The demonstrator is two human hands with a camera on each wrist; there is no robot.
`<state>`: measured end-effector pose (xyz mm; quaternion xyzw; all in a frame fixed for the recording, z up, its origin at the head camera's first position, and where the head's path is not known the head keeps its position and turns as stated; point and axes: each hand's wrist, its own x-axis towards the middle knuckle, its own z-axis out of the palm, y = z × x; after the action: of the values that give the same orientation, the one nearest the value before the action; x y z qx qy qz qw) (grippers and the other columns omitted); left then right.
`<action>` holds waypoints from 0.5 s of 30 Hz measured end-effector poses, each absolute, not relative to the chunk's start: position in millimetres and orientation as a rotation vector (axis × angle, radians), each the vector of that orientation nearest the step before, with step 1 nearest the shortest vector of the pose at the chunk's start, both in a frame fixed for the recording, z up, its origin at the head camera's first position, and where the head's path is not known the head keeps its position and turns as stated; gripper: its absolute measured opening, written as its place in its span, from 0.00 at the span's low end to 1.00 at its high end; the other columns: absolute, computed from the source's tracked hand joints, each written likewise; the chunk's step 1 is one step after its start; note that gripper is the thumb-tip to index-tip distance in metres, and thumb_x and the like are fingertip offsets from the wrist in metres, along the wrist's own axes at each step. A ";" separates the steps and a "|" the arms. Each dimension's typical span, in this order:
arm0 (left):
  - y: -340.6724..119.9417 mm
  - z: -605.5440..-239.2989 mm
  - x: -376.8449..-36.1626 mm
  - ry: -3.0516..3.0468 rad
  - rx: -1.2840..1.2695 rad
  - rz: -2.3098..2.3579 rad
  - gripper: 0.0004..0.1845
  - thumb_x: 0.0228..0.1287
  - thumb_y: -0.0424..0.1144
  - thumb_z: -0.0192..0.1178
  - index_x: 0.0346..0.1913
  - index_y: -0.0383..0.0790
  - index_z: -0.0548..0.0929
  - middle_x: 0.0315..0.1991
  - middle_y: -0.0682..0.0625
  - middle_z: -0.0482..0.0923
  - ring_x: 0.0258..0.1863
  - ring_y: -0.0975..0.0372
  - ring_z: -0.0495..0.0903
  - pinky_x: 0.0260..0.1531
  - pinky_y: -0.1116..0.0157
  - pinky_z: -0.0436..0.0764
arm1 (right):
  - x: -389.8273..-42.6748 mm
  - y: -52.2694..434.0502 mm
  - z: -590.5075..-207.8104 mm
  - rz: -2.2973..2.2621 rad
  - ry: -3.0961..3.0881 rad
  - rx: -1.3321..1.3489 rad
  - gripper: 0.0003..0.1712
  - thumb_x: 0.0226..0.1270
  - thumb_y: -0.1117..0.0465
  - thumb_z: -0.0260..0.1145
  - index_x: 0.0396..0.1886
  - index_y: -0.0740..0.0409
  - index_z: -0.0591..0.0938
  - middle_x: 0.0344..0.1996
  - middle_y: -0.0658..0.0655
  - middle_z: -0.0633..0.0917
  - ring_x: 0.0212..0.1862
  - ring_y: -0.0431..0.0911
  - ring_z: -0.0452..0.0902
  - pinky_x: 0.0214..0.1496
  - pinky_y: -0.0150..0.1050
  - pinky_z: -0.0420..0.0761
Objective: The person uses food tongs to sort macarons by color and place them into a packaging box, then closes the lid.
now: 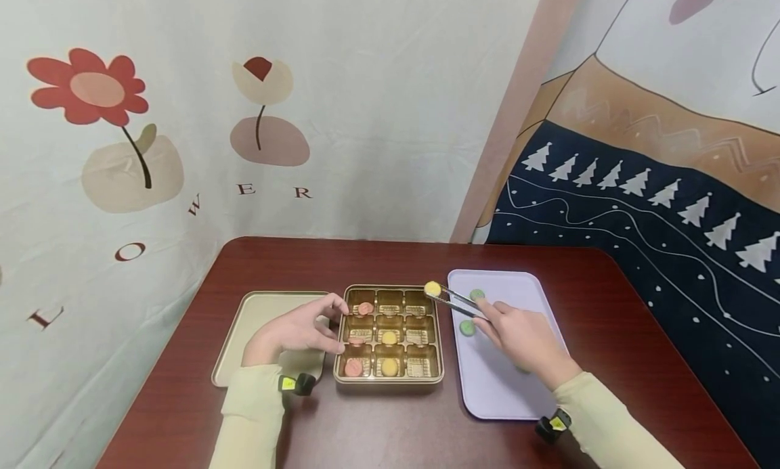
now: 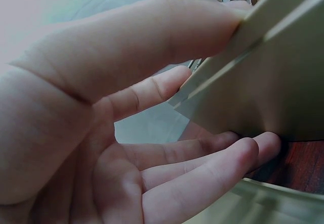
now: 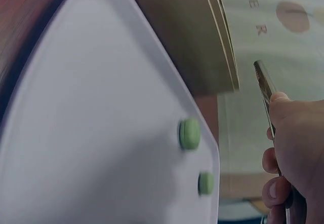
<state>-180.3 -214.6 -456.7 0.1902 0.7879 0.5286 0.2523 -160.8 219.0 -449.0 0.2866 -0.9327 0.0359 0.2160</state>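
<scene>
My left hand (image 1: 301, 330) touches the left rim of a gold tin (image 1: 390, 382) with thumb and index finger. Its other fingers stay extended, apart from the rim, in the left wrist view. Inside is a gold divider with square compartments. Pink macarons (image 1: 353, 367) sit in the left column, and yellow macarons (image 1: 389, 367) in the middle column's centre and near compartments. My right hand (image 1: 524, 340) grips metal tongs (image 1: 458, 305), whose tips hold another yellow macaron (image 1: 432, 289) above the tin's far right corner. Green macarons (image 3: 190, 134) lie on a lilac tray (image 1: 493, 394).
A flat cream-gold lid or tray (image 1: 237, 347) lies left of the tin, partly beneath my left hand. All of it stands on a dark red-brown table (image 1: 390, 435). Printed cloth (image 1: 390, 117) hangs behind the far edge.
</scene>
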 end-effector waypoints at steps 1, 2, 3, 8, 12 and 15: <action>-214.7 -456.9 -180.3 2.141 0.516 1.438 0.32 0.58 0.28 0.76 0.59 0.35 0.68 0.59 0.30 0.69 0.43 0.51 0.89 0.42 0.56 0.89 | -161.7 214.5 -449.6 0.097 -2.562 0.816 0.24 0.69 0.49 0.74 0.59 0.55 0.85 0.31 0.54 0.87 0.24 0.49 0.82 0.19 0.46 0.79; -214.8 -456.9 -180.3 2.140 0.515 1.438 0.32 0.58 0.28 0.76 0.59 0.35 0.68 0.59 0.30 0.69 0.43 0.51 0.89 0.42 0.56 0.89 | -162.7 210.0 -450.5 0.094 -2.542 0.837 0.24 0.68 0.49 0.75 0.59 0.54 0.85 0.31 0.54 0.87 0.24 0.49 0.83 0.19 0.47 0.79; -214.9 -456.8 -180.3 2.141 0.516 1.437 0.32 0.58 0.28 0.76 0.59 0.35 0.68 0.59 0.30 0.69 0.43 0.50 0.89 0.43 0.55 0.89 | -163.6 205.7 -451.4 0.089 -2.523 0.856 0.24 0.68 0.49 0.75 0.59 0.55 0.85 0.31 0.54 0.88 0.25 0.49 0.84 0.19 0.47 0.80; -214.9 -455.8 -180.8 2.162 0.517 1.420 0.32 0.57 0.29 0.77 0.59 0.35 0.68 0.61 0.29 0.68 0.45 0.49 0.89 0.44 0.55 0.89 | -167.5 185.1 -454.6 0.067 -2.475 0.912 0.23 0.69 0.48 0.74 0.57 0.53 0.84 0.31 0.55 0.87 0.25 0.50 0.85 0.19 0.50 0.81; -215.8 -456.1 -181.3 2.179 0.502 1.403 0.32 0.57 0.30 0.77 0.59 0.37 0.69 0.59 0.31 0.69 0.46 0.49 0.88 0.44 0.55 0.88 | -169.5 171.0 -454.7 0.064 -2.486 0.942 0.22 0.72 0.47 0.71 0.58 0.53 0.84 0.30 0.52 0.85 0.24 0.49 0.83 0.18 0.48 0.79; -216.5 -457.0 -181.3 2.175 0.504 1.408 0.32 0.57 0.30 0.77 0.59 0.38 0.69 0.59 0.31 0.70 0.46 0.49 0.88 0.44 0.54 0.89 | -171.0 162.9 -454.6 0.067 -2.490 0.960 0.21 0.73 0.46 0.70 0.58 0.52 0.83 0.30 0.51 0.85 0.23 0.48 0.82 0.17 0.48 0.78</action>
<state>-181.3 -216.5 -457.0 0.1851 0.7982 0.5166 0.2485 -171.0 162.9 -454.6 0.3496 -0.9069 0.0246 0.2337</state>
